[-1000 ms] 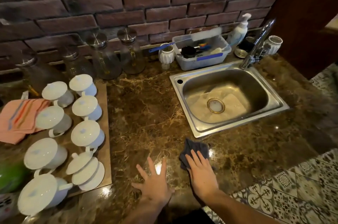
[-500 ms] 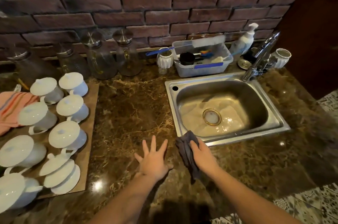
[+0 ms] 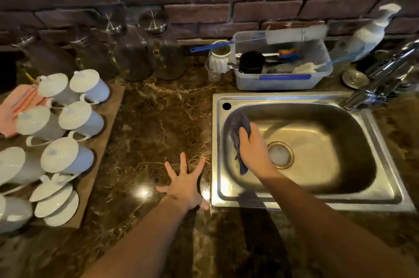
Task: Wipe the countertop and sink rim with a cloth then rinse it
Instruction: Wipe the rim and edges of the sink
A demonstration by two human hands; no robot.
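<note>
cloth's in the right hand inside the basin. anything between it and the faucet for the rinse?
Nothing visible. The right hand holds the cloth against the left inner wall of the sink; the faucet stands at the far right corner. Between them is only open basin and the drain. The left hand rests flat on the countertop, clear of that path.

Left hand [image 3: 184,183]: palm down, fingers splayed wide, flat on the worktop [image 3: 158,123], forearm extended. Right hand [image 3: 254,149]: reaching forward, lowered, fingers curled closed around the cloth [image 3: 238,130], wrist slightly bent.
</note>
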